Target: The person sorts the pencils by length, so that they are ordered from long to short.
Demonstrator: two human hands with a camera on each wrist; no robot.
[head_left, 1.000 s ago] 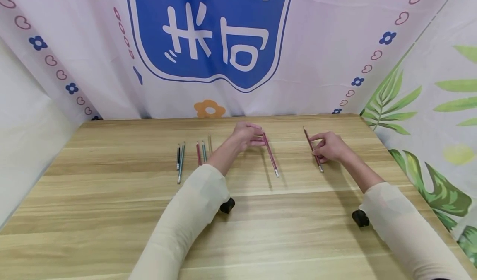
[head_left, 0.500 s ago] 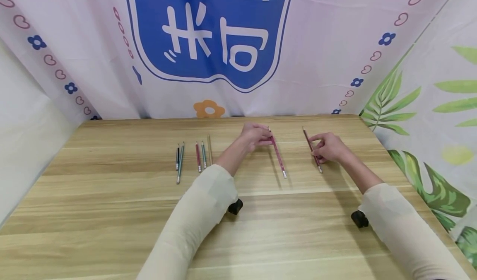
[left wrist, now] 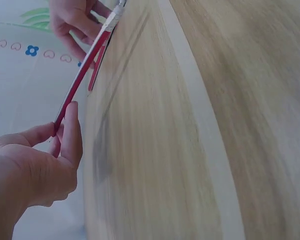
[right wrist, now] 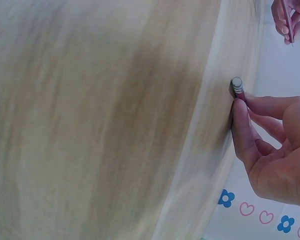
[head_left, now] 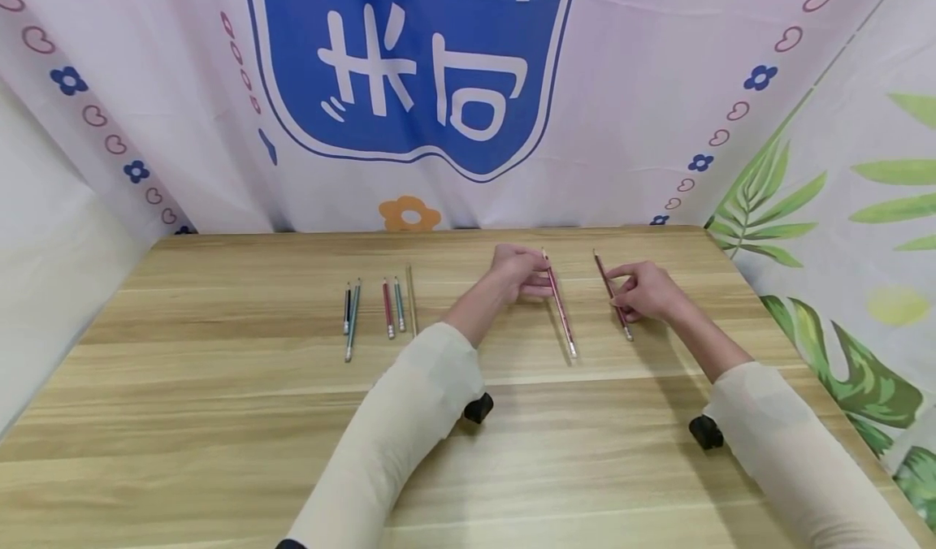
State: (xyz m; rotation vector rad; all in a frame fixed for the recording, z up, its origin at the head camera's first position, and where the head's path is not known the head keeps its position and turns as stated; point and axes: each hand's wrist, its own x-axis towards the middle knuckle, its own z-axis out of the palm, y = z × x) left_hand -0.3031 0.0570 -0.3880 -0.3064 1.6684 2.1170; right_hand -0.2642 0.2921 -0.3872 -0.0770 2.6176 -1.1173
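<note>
The left hand (head_left: 521,271) pinches a red pencil (head_left: 561,309) near its pointed end; the white eraser end points toward the person. In the left wrist view this pencil (left wrist: 82,72) is held above the table, its shadow below, by the left hand (left wrist: 40,165). To its right, the right hand (head_left: 643,291) pinches a dark red pencil (head_left: 604,273) lying at the table surface. The right wrist view shows thumb and fingers of the right hand (right wrist: 277,145) around that pencil close to its eraser (right wrist: 237,84).
On the left of the wooden table (head_left: 219,386) lie a black pencil (head_left: 347,309), a long teal pencil (head_left: 353,322), a red pencil (head_left: 388,309), a short teal pencil (head_left: 399,305) and a plain wooden stick (head_left: 412,301). A printed curtain (head_left: 614,127) hangs behind the far edge.
The left hand has moved right with its red pencil, closer to the right hand's pencil. The right hand has stayed nearly still. More of the wooden stick shows beside the left forearm.
</note>
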